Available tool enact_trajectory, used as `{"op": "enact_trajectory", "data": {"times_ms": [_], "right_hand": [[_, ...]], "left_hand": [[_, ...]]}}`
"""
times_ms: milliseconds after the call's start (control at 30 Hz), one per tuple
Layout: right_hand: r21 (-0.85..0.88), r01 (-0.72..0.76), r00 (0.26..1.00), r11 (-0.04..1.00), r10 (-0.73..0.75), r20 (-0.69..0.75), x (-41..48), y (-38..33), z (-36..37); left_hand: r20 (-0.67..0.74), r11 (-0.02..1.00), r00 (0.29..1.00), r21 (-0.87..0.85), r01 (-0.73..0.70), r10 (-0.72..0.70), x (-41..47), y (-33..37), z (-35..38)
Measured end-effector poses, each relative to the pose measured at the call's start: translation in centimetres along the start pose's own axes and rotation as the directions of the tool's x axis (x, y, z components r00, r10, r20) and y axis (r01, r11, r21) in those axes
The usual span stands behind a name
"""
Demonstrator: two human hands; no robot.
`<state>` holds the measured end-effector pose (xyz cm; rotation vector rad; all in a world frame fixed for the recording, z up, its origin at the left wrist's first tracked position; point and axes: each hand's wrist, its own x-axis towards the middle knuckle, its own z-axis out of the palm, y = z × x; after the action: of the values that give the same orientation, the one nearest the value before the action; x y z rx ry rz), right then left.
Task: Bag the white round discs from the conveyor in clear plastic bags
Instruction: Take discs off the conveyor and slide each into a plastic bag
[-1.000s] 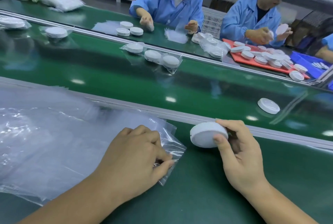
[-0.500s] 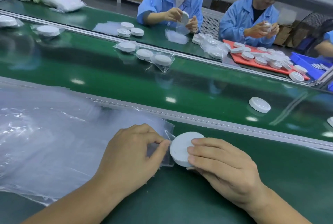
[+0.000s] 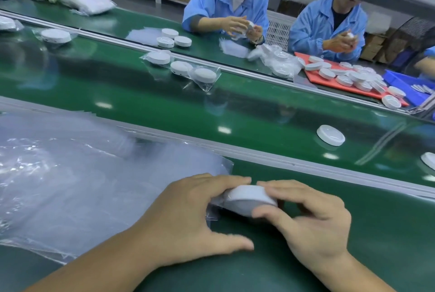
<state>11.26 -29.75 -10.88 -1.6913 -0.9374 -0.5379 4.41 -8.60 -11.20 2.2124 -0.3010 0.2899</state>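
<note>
The white disc (image 3: 250, 198), just above the tabletop (image 3: 367, 256), meets the clear bag (image 3: 213, 207) at its mouth. The right hand (image 3: 313, 226) curls its fingers round the disc. The left hand (image 3: 188, 216) covers the bag's edge, and whether it pinches is unclear. The disc should slide in straight, with the mouth held wide.

Green tabletop (image 3: 376, 233) with a pile of clear plastic bags (image 3: 70, 186) at left; behind it, a green conveyor belt (image 3: 164, 108) carries bagged discs (image 3: 181, 68) and one bare white disc (image 3: 330, 135).

Your right grip (image 3: 313, 226) pushed the white disc (image 3: 249, 198) left into the clear bag (image 3: 213, 209) that your left grip (image 3: 188, 218) held.
</note>
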Motion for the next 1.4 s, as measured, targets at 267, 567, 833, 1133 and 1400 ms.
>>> {"op": "enact_trajectory", "data": {"times_ms": [267, 567, 833, 1133, 1400], "right_hand": [[0.358, -0.529, 0.848, 0.770, 0.496, 0.186, 0.8, -0.9, 0.2], [0.398, -0.652, 0.757, 0.645, 0.525, 0.390, 1.1, -1.6, 0.7], [0.318, -0.613, 0.790, 0.724, 0.565, 0.238, 1.0, -2.2, 1.5], [0.334, -0.712, 0.699, 0.618, 0.573, 0.428, 1.0, -3.0, 1.9], [-0.054, -0.593, 0.803, 0.803, 0.595, 0.030, 9.1, 2.6, 0.0]], "left_hand": [[-0.174, 0.994, 0.982, -0.072, -0.085, 0.071, 0.1, 0.4, 0.3], [-0.209, 0.977, 0.977, -0.194, -0.090, 0.049, 0.0, 0.4, 0.2], [-0.175, 0.953, 0.983, -0.285, -0.099, 0.050, -0.1, 0.3, 0.4], [-0.308, 0.960, 0.950, -0.251, -0.128, 0.046, 0.4, 0.7, 0.1], [-0.270, 0.785, 0.954, 0.616, 0.064, 0.134, 1.8, 0.0, -3.1]]}}
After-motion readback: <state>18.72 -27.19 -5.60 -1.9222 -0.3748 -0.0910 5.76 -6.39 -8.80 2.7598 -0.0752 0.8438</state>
